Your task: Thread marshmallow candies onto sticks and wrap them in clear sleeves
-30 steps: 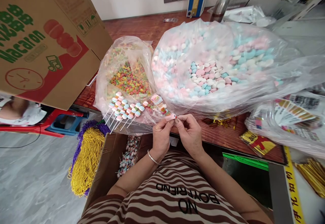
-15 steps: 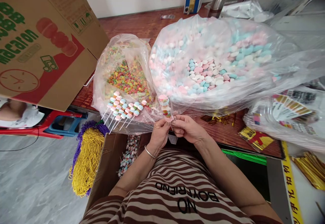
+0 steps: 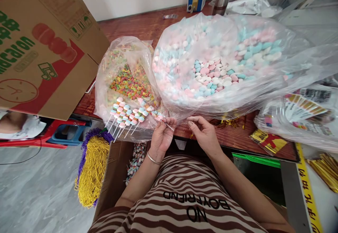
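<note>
head cam | worn, looks forward-down | close over table (image 3: 148, 27) edge | single view

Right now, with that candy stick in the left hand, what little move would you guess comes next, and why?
Probably laying the candy stick beside the finished sticks: the left hand tilts it toward that row, and the right hand is off it.

The candy skewer (image 3: 154, 114) is a thin white stick threaded with small pink, white and blue sweets, wrapped in clear film. It lies tilted, sweets toward the upper left, stick end lower right, over the near edge of the wooden table (image 3: 148, 27).
</note>
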A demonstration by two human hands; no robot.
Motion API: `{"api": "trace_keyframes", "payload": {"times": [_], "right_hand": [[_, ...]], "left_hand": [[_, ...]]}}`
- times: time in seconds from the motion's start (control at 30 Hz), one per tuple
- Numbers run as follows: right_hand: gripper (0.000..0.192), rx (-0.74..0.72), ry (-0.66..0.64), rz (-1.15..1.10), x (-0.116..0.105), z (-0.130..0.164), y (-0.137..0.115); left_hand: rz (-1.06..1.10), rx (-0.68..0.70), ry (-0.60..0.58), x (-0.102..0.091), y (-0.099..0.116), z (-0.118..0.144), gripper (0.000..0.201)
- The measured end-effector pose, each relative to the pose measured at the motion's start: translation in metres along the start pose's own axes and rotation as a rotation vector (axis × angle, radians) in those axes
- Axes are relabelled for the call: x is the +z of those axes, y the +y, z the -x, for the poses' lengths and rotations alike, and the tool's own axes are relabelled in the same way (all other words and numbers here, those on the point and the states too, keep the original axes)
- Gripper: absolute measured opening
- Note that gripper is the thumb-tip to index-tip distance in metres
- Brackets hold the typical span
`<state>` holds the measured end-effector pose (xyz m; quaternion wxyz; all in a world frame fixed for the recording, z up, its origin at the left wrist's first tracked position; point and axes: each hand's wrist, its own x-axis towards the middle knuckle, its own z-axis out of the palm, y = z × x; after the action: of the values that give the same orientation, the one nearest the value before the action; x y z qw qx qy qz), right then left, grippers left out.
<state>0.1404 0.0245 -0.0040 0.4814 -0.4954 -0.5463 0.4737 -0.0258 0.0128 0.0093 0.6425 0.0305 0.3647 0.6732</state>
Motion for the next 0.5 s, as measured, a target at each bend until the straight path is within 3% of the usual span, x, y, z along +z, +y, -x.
{"api": "trace_keyframes", "payload": {"times": [0.17, 0.33, 0.5], "right_hand": [[0.016, -0.122, 0.058, 0.304, -0.025, 0.002, 0.016], [0.020, -0.215, -0.244, 0.613, -0.055, 0.010, 0.014], [0.025, -0.342, -0.500, 0.773, -0.058, 0.010, 0.016]], "left_hand": [[-0.108, 0.068, 0.012, -0.008, 0.012, -0.002, 0.025], [-0.214, 0.120, -0.039, -0.015, 0.020, -0.001, 0.031], [-0.256, 0.121, -0.072, -0.013, 0.017, 0.001, 0.032]]}}
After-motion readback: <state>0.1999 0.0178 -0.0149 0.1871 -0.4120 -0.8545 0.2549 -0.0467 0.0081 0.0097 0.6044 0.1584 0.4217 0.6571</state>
